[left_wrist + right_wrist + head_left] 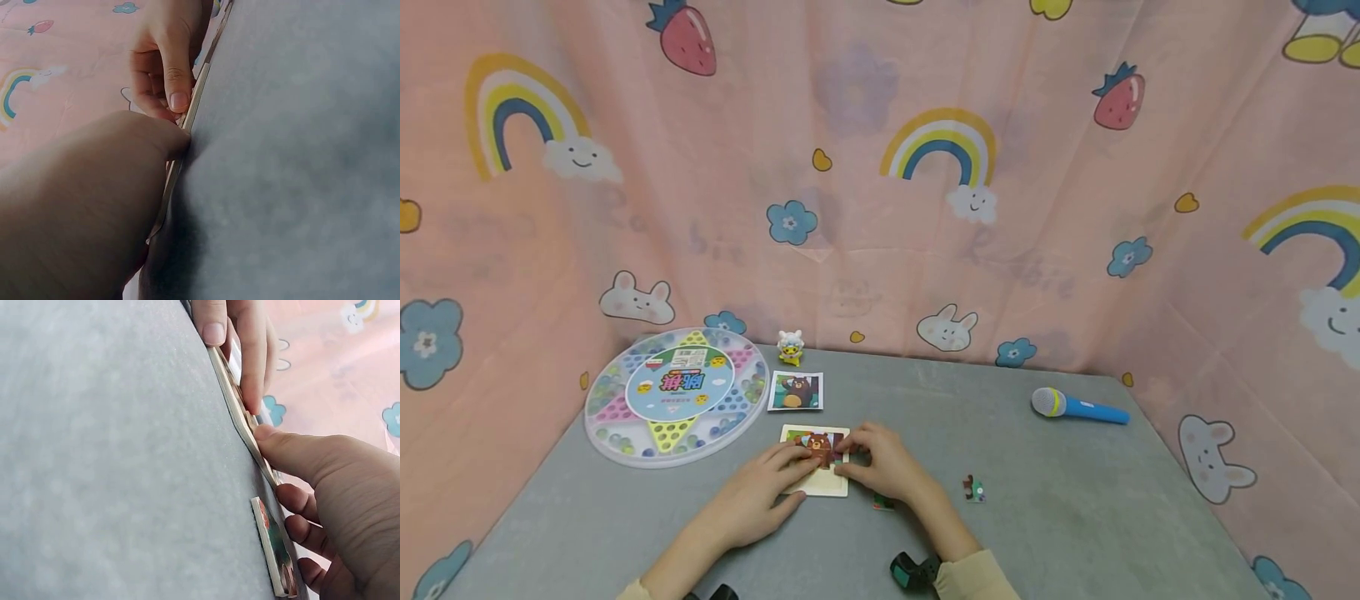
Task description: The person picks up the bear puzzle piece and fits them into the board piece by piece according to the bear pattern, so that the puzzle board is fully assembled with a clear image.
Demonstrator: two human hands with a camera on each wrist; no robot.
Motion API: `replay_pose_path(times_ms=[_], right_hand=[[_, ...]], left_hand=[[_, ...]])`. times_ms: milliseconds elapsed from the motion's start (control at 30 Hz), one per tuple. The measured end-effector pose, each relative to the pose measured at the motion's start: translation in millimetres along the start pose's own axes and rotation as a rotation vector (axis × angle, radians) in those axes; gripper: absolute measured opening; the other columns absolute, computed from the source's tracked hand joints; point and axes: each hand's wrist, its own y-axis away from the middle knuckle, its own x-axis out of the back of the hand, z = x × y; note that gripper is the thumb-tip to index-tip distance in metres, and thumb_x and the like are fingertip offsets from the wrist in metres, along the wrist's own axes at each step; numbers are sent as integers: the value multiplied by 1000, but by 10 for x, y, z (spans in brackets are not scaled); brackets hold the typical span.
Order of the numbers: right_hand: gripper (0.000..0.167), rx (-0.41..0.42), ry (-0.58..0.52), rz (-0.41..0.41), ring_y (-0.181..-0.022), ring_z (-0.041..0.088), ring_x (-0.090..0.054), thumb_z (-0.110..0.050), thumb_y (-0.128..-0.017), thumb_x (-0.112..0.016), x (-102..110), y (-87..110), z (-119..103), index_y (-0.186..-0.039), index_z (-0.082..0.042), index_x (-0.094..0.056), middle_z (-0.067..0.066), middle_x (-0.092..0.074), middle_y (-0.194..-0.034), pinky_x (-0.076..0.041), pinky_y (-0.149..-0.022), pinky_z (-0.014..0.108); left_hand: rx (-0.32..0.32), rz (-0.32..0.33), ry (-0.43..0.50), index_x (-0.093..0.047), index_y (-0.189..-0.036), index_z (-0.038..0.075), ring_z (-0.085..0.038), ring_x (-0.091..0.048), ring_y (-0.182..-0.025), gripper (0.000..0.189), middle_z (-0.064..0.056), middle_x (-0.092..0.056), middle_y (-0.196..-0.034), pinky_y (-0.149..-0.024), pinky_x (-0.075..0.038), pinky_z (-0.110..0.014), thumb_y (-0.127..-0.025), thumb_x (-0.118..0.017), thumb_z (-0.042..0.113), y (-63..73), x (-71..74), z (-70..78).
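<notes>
A wooden puzzle board [829, 485] lies on the table, its upper part filled with a brown bear picture. My left hand [758, 498] rests over its left side, fingertips on the bear pieces and thumb at the board's lower left edge. At the right side, my right hand [880, 462] bends thumb and fingers onto a puzzle piece [250, 422], mostly hidden under the fingertips. One loose piece [275, 550] lies by the board below the right hand. Farther right is another loose puzzle piece [974, 488], green and brown.
Behind the board lies a bear picture card [796, 392], with a small yellow-and-white figurine [790, 347] beyond it. A round Chinese checkers board [617, 408] with marbles sits at the left. A blue toy microphone [1093, 410] lies at the back right. A patterned pink curtain [865, 275] hangs behind.
</notes>
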Motion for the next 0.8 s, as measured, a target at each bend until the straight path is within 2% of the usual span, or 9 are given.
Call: replay_pose_path(times_ms=[300,533,800], right_hand=[[18,1,15,6,-93,17,-63,-25,-94,-83,-6,5,-24,-109,-14,-79,1,-69,-105,-54,-81,33],[19,-37,23,-13,-95,14,-59,-27,-96,-81,-3,-3,-47,-112,-16,-79,-2,-67,-104,-43,-86,40],[19,-43,15,-6,-91,14,-60,-25,-95,-82,-8,-18,-26,-111,-15,-78,-1,-67,-99,-49,-82,35]], left_hand=[[11,-8,7,-66,-147,15,-30,-51,-144,46,-2,-60,-149,-116,-46,-57,-103,-70,28,-3,-4,1],[11,-3,-10,-65,-147,15,-30,-50,-145,46,-2,-59,-150,-115,-47,-56,-103,-69,28,-4,-15,6],[-13,28,-22,-66,-146,15,-31,-53,-142,45,-3,-61,-147,-113,-49,-56,-102,-71,26,-5,-18,16]])
